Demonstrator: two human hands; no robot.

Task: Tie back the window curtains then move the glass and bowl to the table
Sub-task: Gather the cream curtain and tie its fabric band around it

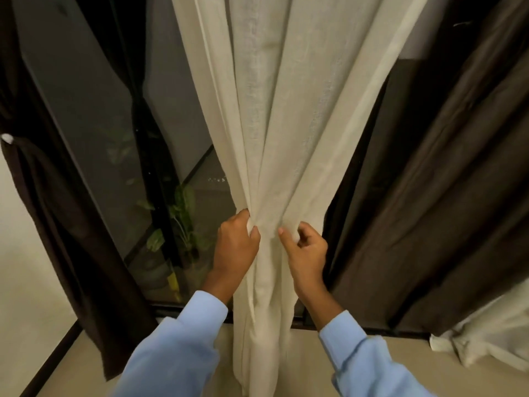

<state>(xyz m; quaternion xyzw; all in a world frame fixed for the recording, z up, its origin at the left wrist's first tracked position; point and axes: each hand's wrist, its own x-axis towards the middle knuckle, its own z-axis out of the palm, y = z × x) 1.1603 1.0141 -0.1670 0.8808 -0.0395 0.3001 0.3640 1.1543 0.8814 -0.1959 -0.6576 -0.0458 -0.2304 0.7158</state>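
Note:
A cream sheer curtain (pixel 274 116) hangs straight down the middle of the view, gathered into a narrow bundle at waist height. My left hand (pixel 236 247) clutches the bundle's left side, fingers curled into the folds. My right hand (pixel 305 253) is on the bundle's right side, thumb and fingers pinching the cloth. A dark brown curtain (pixel 446 196) hangs loose on the right. Another dark brown curtain (pixel 51 196) on the left is tied back at a white holder (pixel 7 138). No glass or bowl is in view.
Behind the curtains is a dark window pane (pixel 94 116) with a black frame; a leafy potted plant (pixel 183 222) shows through it. A beige ledge (pixel 400 365) runs below the window. More cream cloth (pixel 492 336) lies bunched at the lower right.

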